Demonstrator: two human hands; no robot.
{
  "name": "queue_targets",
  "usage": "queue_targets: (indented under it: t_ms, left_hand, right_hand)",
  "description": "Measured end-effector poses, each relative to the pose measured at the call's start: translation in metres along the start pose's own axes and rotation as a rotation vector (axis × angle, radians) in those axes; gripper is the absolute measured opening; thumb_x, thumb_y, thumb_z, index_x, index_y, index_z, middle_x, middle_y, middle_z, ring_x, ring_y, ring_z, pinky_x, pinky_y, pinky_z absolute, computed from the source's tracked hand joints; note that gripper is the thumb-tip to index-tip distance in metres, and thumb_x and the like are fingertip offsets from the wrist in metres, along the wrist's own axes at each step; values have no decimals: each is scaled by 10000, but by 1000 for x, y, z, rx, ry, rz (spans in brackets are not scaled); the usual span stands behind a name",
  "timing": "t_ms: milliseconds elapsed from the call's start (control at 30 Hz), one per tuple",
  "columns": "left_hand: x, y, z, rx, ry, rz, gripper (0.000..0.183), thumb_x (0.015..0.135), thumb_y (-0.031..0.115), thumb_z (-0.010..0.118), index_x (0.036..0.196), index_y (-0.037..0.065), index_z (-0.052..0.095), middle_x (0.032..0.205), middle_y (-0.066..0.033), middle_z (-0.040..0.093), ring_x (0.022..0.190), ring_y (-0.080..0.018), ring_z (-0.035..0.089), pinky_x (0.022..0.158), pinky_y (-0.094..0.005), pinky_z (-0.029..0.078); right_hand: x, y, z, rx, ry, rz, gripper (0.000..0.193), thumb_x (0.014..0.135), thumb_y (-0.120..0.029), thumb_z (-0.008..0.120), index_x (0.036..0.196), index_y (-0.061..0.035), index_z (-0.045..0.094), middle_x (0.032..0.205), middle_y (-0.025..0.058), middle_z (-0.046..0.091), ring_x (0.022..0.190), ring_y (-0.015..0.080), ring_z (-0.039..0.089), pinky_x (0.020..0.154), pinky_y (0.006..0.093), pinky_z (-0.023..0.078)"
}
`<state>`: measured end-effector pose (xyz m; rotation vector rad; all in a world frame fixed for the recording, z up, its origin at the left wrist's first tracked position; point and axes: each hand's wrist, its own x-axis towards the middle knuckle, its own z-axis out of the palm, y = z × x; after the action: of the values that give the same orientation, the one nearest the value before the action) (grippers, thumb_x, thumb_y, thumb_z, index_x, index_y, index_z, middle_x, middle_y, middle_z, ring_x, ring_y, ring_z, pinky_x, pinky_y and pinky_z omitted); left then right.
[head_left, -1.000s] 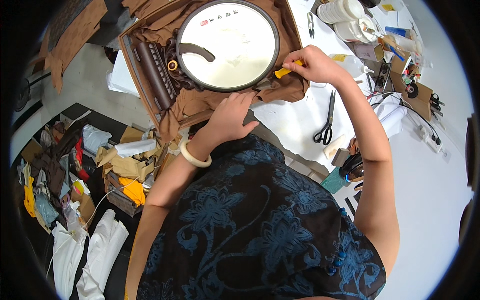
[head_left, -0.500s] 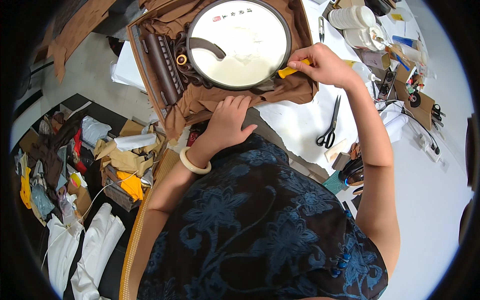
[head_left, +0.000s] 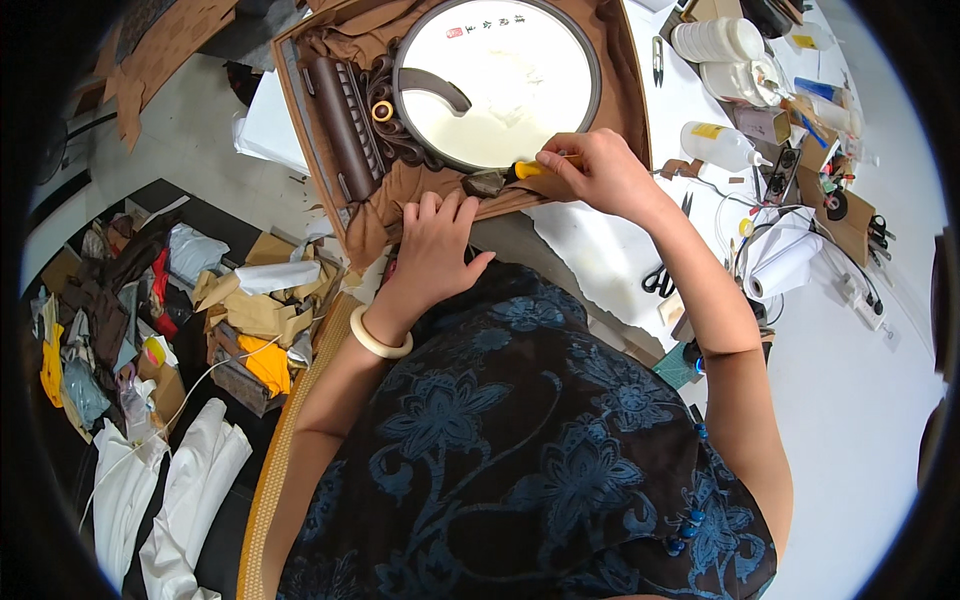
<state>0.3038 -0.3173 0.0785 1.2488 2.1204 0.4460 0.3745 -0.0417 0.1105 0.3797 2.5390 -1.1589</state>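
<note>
In my right hand [head_left: 603, 178] is the yellow handle of a putty knife [head_left: 528, 170]. Its flat, stained metal blade points left and lies against the brown cloth [head_left: 405, 187] just below a round white panel [head_left: 520, 60] with a dark frame. My left hand [head_left: 437, 245], a cream bangle [head_left: 378, 333] at its wrist, rests with fingers extended on the cloth over the near edge of a shallow brown box [head_left: 640, 90]. The panel lies inside this box, beside dark scroll-shaped carving and a dark ribbed bar [head_left: 340, 130]. Whatever lies beneath the cloth is hidden.
Black scissors [head_left: 655, 280] lie on the white table at right, partly behind my right forearm. Beyond stand a squeeze bottle [head_left: 720, 145], white jars [head_left: 715, 40], a paper roll [head_left: 785, 268] and cables. Scraps [head_left: 110, 300] and white rolls [head_left: 195, 500] fill the left side.
My right hand has moved left and slightly down with the putty knife, its blade now close to my left fingers. The left hand stays on the cloth. The whole view has shifted slightly.
</note>
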Motion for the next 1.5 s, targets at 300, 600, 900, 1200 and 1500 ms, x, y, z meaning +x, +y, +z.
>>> queue_targets:
  t_ms: [300,600,900,1200,1500]
  left_hand:
    - [0,-20,11,-25,207,182,705,826,364,879,1328,-42,595,1175,-184,638,1154,-403,600,1042,-536,444]
    - [-6,-17,-4,40,166,91,709,841,396,874,1334,-45,616,1123,-204,658,1079,-377,632,971,-466,466]
    - [-13,-15,-17,65,6,-50,729,857,463,871,1295,-67,626,1066,-195,660,1078,-364,597,979,-455,450]
    - [-19,-44,-5,126,175,85,619,875,378,859,1231,-82,648,1301,-279,662,1225,-434,616,1131,-546,466]
    - [-25,-47,-7,47,72,31,514,887,396,845,1084,-49,681,1019,-174,661,1024,-374,619,912,-480,523]
  right_hand:
    - [-15,-12,27,-23,105,34,284,1055,-236,679,975,16,782,693,201,720,661,384,729,683,460,599]
    - [-5,0,31,-9,106,-32,242,1041,-209,685,968,-7,796,689,170,729,644,349,731,669,436,596]
    - [-9,-18,49,4,164,-32,230,1045,-201,675,1010,-3,788,684,175,715,649,366,725,660,453,588]
    - [-6,-25,49,20,126,-55,226,1056,-199,678,1045,6,773,713,194,721,641,367,718,636,431,570]
    - [-16,-44,86,6,288,-100,226,1071,-205,651,958,-12,682,715,187,702,672,399,711,613,491,560]
